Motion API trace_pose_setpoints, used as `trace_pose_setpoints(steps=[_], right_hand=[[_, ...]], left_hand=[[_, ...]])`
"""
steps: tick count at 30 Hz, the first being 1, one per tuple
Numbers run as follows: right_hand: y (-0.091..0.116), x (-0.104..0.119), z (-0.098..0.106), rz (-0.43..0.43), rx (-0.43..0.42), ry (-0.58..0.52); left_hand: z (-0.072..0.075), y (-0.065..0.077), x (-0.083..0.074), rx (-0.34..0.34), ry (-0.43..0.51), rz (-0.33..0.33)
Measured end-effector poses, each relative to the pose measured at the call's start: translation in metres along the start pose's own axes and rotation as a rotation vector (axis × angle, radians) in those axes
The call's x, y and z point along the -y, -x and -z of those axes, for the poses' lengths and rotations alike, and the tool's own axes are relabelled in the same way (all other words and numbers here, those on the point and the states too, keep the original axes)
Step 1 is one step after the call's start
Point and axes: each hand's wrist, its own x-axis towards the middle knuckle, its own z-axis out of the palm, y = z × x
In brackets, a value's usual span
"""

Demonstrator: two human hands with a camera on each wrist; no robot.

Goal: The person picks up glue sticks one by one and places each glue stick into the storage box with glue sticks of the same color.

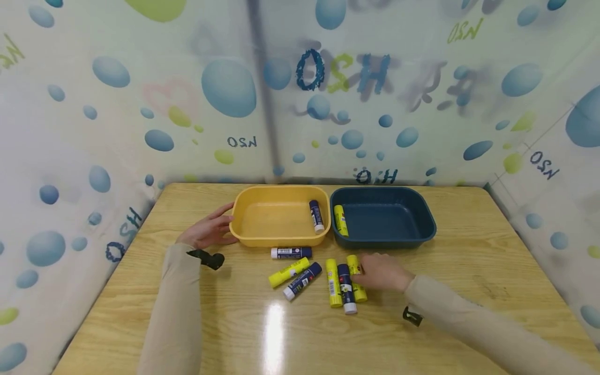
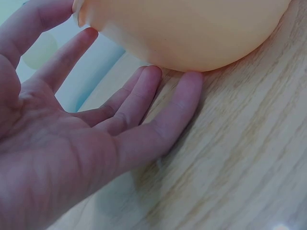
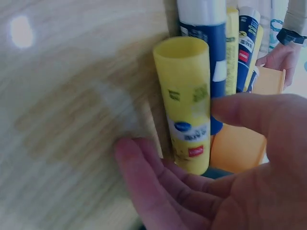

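Left hand (image 1: 211,229) touching orange tray (image 1: 269,220); right hand (image 1: 383,272) at yellow glue stick (image 3: 183,108)

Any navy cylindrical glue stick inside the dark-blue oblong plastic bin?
No, the dark-blue bin holds only a yellow cylindrical glue stick, by its left wall.

Screened-off tabletop nook — wooden table (image 1: 469,250), bubble-print sheeting (image 1: 290,122) on three sides — wider room unclear.

The yellow cylindrical plastic glue stick (image 3: 184,79) and rounded orange-yellow plastic bin (image 1: 272,216) look smooth; the light-brown wooden tabletop (image 1: 234,323) is glossy, the beige cloth sleeves (image 1: 177,312) matt
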Motion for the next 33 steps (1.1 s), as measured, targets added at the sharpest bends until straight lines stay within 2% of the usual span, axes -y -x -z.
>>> trace_pose_setpoints(steps=[7, 19, 26, 33], right_hand=[[-0.003, -0.001, -0.006, -0.016, -0.03, -0.052], [-0.005, -0.004, -0.007, -0.06, 0.01, -0.183], [0.001, -0.003, 0.002, -0.061, 0.014, -0.214], [0.007, -0.001, 0.01, -0.061, 0.022, -0.263]], left_hand=[[-0.001, -0.001, 0.001, -0.002, -0.011, -0.001], [-0.002, -0.002, 0.001, -0.022, 0.005, 0.008], [-0.003, -0.002, -0.001, -0.031, 0.012, 0.029], [-0.002, -0.001, -0.001, -0.011, 0.001, 0.017]])
